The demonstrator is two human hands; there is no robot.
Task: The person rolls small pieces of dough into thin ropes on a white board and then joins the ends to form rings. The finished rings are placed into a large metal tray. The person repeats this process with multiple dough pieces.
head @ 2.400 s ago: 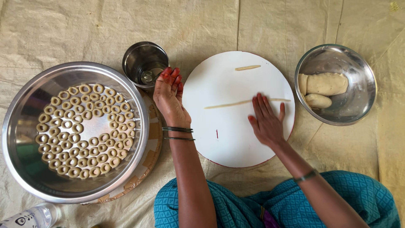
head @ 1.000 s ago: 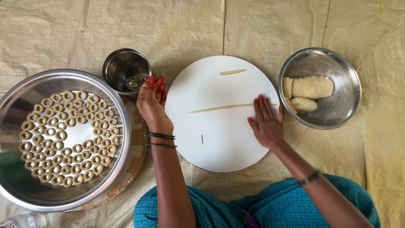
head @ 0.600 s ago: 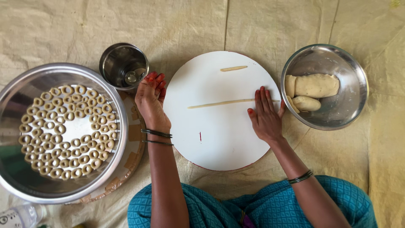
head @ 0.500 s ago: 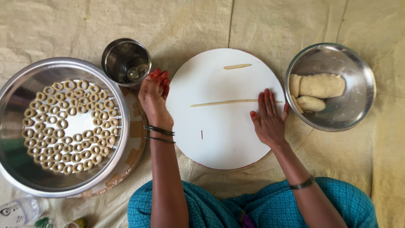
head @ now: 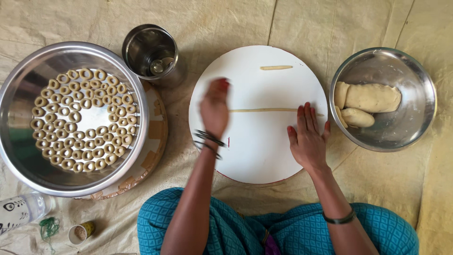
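Observation:
A round white board (head: pixel 257 151) lies on the cloth in front of me. Across its middle runs a long thin rope of dough (head: pixel 264 110). My right hand (head: pixel 309 137) lies flat, fingers together, on the rope's right end. My left hand (head: pixel 214 106) is blurred with motion over the board's left part, at the rope's left end; it holds nothing that I can see. A short dough stick (head: pixel 276 67) rests near the board's far edge.
A wide steel pan (head: pixel 19 156) at the left holds several small dough rings (head: pixel 80 118). A steel cup (head: pixel 151 52) stands behind the board. At the right, a steel bowl (head: pixel 406 137) holds dough lumps (head: pixel 370 97). A plastic bottle (head: pixel 21 210) and small cap lie near my knee.
My left hand has moved right from the board's left edge onto the board, to the rope's left end. My right hand stays on the rope's right end.

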